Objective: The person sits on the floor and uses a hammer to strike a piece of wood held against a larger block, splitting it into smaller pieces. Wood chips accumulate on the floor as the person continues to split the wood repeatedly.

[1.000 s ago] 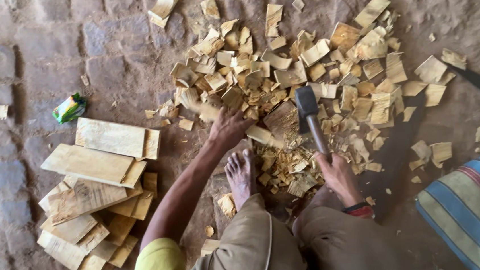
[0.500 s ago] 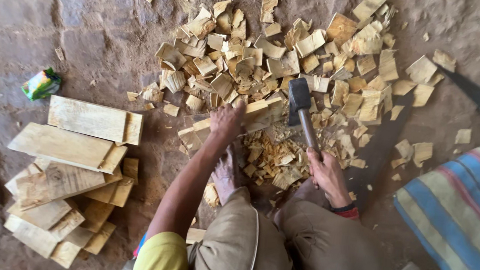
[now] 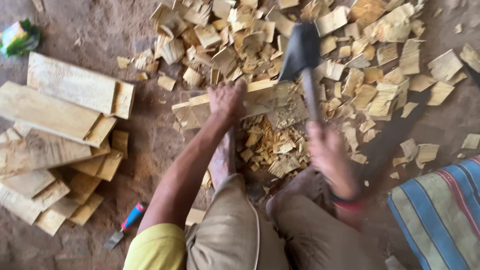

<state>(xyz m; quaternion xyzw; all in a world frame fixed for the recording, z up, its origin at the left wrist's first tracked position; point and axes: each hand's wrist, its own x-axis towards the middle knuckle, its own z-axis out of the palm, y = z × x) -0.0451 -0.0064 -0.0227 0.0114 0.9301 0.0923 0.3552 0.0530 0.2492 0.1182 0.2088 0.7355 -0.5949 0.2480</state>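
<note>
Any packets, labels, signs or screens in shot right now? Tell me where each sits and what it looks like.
Crumpled packet: on the dirt floor at far left, above the stacked wood slabs; small, scrunched, green with yellow and white patches.
No labels, signs or screens show.

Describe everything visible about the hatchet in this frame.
The hatchet has a dark, wedge-shaped metal head and a pale grey handle. The right hand grips the handle's lower end, and the head is raised over the scattered wood chips, just above the flat wood piece that the left hand steadies. It is motion-blurred, so finer surface detail cannot be made out.
</note>
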